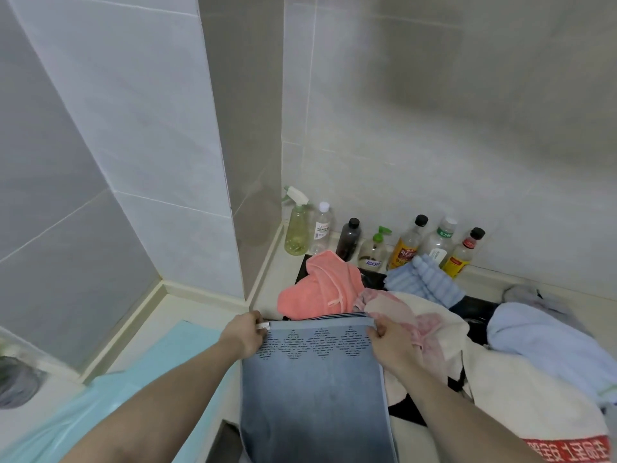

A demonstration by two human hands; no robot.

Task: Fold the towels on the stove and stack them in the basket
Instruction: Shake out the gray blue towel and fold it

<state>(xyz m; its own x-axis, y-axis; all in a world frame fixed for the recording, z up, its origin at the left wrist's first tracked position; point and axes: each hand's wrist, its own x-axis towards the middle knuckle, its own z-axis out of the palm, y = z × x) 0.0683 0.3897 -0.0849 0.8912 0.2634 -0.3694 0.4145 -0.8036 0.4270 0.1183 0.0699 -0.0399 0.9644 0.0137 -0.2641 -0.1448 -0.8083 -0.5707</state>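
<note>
Hands hold a blue-grey towel (314, 389) by its two far corners: the left hand (245, 334) pinches the left corner at a small white tag, the right hand (389, 339) pinches the right corner. The towel hangs flat toward the person, its diamond-patterned band between the hands. Beyond it, on the black stove (374, 279), lie a crumpled pink towel (320, 285), a ribbed light-blue towel (424, 279) and a cream towel (514, 392). Bottles (407, 242) line the tiled wall.
</note>
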